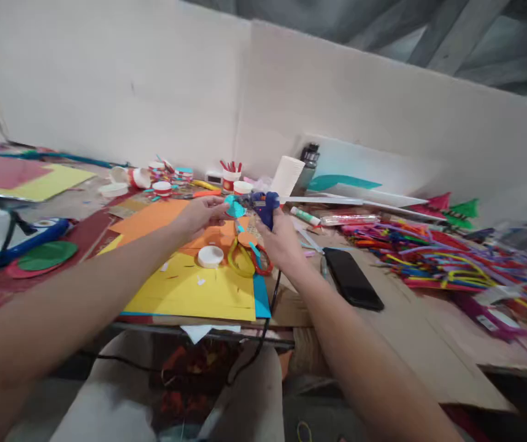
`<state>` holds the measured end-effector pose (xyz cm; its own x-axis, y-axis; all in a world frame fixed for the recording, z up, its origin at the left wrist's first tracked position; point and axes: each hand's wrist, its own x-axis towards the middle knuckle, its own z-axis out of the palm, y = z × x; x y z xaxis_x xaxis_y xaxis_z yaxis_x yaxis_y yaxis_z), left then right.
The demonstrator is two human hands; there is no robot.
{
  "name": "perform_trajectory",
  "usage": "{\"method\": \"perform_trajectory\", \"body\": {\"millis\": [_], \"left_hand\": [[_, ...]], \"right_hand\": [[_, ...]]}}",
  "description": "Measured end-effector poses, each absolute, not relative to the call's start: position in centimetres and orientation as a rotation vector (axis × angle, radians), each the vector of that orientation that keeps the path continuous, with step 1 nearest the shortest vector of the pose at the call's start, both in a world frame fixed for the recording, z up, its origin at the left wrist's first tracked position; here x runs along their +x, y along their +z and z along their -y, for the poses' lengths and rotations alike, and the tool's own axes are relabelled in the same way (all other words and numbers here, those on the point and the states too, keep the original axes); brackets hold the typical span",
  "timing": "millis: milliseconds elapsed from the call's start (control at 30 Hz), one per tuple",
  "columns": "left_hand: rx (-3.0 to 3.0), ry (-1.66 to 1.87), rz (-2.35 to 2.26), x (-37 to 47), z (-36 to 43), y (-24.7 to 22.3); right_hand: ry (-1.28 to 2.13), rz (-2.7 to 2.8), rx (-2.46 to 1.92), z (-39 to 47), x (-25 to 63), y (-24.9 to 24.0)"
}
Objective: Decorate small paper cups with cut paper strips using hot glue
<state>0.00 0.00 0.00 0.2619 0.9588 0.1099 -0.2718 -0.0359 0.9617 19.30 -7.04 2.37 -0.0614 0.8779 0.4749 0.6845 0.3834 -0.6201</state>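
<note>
Over the bench (396,337), the left hand (197,215) pinches a turquoise piece (234,207) between nearly closed fingers, best kept clear of the nozzle of the glue gun (267,210) gripped in the right hand (284,238)'s curled fingers.

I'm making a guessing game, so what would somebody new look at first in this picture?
Probably the dark blue glue gun in the right hand, its tip close to the small turquoise piece in the left hand, near the picture's middle. Next, the bright heap of fuzzy sticks at the right, then the big yellow sheet lower down, just left of the middle.
</note>
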Motion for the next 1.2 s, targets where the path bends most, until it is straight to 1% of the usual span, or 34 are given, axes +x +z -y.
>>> {"method": "perform_trajectory", "body": {"millis": [100, 200, 300, 367, 433, 467, 600, 633, 700, 767, 800, 833, 933, 1067, 1200], "left_hand": [[1.14, 1.186, -0.789, -0.2, -0.2, -0.1], [1.084, 1.211, -0.82, -0.6, -0.5, -0.2], [1.015, 1.242, -0.909, -1.0, -0.8, -0.3], [0.987, 1.246, -0.956, -1.2, -0.8, -0.3], [0.977, 1.237, -0.978, -1.2, -0.8, -0.2], [0.975, 1.231, -0.986, -1.1, -0.8, -0.2], [0.977, 1.229, -1.004, -0.9, -0.5, 0.0], [0.982, 1.235, -1.003, -0.9, -0.4, 0.1], [0.987, 1.247, -1.008, -0.9, -0.3, 0.2], [0.985, 1.254, -1.016, -0.8, -0.3, 0.2], [0.984, 1.255, -1.013, -0.8, -0.3, 0.2], [0.985, 1.256, -1.005, -0.8, -0.3, 0.1], [1.008, 1.252, -0.967, -0.6, -0.4, -0.2], [1.039, 1.257, -0.938, -0.4, -0.5, -0.4], [1.052, 1.251, -0.913, -0.3, -0.5, -0.5]], "right_hand": [[0.361, 1.74, -1.343, 6.9, 19.5, 2.4], [0.51, 1.619, -1.355, 6.5, 20.3, 2.5], [0.6, 1.485, -1.426, 5.4, 21.9, 2.6], [0.507, 1.441, -1.62, 4.3, 23.0, 2.4], [0.367, 1.563, -1.916, 3.2, 23.8, 2.1], [0.335, 1.599, -1.994, 2.7, 24.1, 1.9], [0.312, 1.693, -2.16, 2.0, 24.2, 1.2], [0.265, 1.715, -2.205, 2.1, 24.2, 1.2], [0.056, 1.763, -2.274, 2.5, 24.1, 1.3], [-0.172, 1.817, -2.227, 3.1, 23.7, 1.7], [-0.203, 1.855, -2.149, 3.4, 23.3, 1.9], [-0.15, 1.903, -2.049, 3.7, 22.8, 2.1], [0.211, 2.1, -1.841, 4.3, 21.2, 2.1], [0.239, 2.207, -1.816, 4.5, 20.0, 1.3], [0.325, 2.112, -1.762, 4.1, 20.3, 0.6]]}}
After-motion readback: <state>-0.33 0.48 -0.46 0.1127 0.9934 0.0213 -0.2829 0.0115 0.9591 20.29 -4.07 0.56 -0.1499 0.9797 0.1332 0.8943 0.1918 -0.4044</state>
